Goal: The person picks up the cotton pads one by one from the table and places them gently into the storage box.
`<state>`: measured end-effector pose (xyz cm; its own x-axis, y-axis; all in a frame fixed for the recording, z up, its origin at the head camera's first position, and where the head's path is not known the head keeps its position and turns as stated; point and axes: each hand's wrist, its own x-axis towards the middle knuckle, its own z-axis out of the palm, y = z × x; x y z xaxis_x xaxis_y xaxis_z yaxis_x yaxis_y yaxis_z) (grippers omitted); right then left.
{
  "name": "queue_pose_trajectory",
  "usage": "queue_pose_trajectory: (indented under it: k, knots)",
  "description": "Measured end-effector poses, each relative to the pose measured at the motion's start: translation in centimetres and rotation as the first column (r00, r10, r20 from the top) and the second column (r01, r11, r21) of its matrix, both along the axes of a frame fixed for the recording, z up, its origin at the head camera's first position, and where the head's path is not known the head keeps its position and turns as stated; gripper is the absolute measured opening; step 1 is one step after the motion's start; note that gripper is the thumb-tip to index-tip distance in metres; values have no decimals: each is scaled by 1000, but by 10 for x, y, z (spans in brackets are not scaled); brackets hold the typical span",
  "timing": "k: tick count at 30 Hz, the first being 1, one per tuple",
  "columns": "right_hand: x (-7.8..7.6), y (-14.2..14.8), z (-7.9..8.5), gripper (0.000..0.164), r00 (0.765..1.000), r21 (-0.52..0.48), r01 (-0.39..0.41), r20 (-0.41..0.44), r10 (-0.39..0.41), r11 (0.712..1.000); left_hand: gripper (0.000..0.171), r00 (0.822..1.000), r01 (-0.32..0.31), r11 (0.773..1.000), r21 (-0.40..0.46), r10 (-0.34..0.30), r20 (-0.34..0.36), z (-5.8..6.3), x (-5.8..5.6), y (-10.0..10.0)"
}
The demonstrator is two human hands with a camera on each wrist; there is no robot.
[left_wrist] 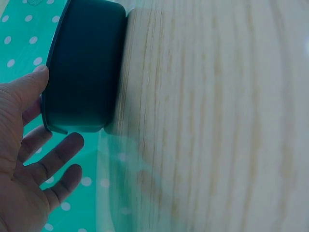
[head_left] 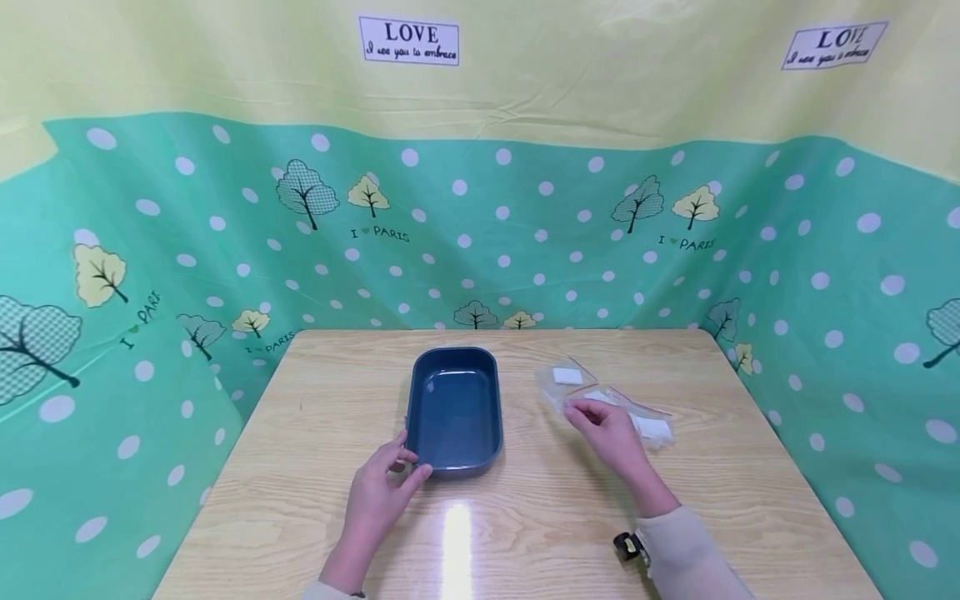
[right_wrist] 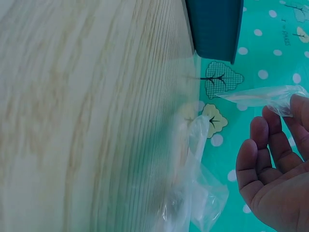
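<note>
Head: dark blue dish (head_left: 456, 417) on the table (head_left: 540, 525), centre of frame; left hand (head_left: 381, 485) at its lower-left corner, right hand (head_left: 612, 430) over clear bags (head_left: 652, 430), right of centre. Left wrist: dish upper left, grip wide, thumb touching rim, fingers spread. Right wrist: grip narrow, pinching one clear bag (right_wrist: 263, 96) at right edge; other bags lower centre, dish up top.

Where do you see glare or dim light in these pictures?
Head: bright, a white glare streak on the table in front of the tray; left wrist: dim, the table faintly mirroring the green cloth; right wrist: also dim, pale highlights on the clear bags.
</note>
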<state>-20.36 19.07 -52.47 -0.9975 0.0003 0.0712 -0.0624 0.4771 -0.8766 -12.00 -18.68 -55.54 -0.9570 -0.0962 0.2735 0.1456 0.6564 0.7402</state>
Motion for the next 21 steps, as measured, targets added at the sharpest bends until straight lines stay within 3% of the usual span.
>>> queue_pose_trajectory:
  k: [9,21]
  knots:
    - [2,-10,-1,28,999,-31,-35,-1,35,999,25,999,-6,1000,16,5,52,1,-1,0]
    - [4,-25,2,23,999,-46,-45,27,46,998,25,998,-10,1000,20,9,58,3,0,1]
